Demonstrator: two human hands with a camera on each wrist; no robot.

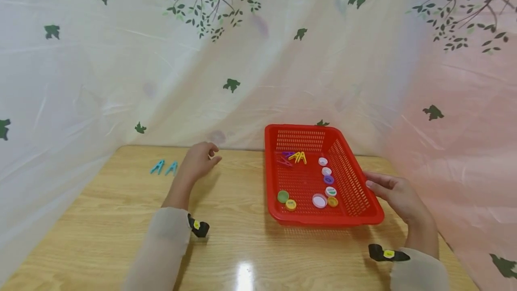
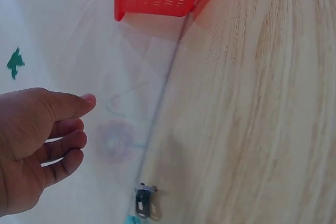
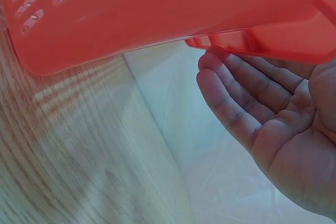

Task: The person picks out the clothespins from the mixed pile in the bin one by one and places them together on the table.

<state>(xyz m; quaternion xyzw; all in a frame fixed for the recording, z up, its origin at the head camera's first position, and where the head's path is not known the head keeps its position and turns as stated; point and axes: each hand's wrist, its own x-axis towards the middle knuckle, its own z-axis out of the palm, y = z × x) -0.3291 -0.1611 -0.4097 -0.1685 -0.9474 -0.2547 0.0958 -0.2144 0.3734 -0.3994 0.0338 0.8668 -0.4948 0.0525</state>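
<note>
My right hand (image 1: pixel 397 194) holds the right rim of a red plastic basket (image 1: pixel 325 220), thumb on the rim and fingers under it. In the right wrist view, the fingers (image 3: pixel 236 114) reach below the basket's edge (image 3: pixel 294 56). Inside the basket lie yellow clothespins (image 1: pixel 298 157), purple and dark pink ones beside them, and several bottle caps (image 1: pixel 319 200). My left hand (image 1: pixel 198 163) hovers over the far left of the table, fingers loosely curled around nothing. Just left of it lie two blue clothespins (image 1: pixel 158 166).
A wooden table (image 1: pixel 230 255) carries everything. A pale leaf-printed curtain (image 1: pixel 181 80) hangs along its back and sides. In the left wrist view, a small dark clip-like object (image 2: pixel 143 200) sits near the table's far edge, beside a bit of blue.
</note>
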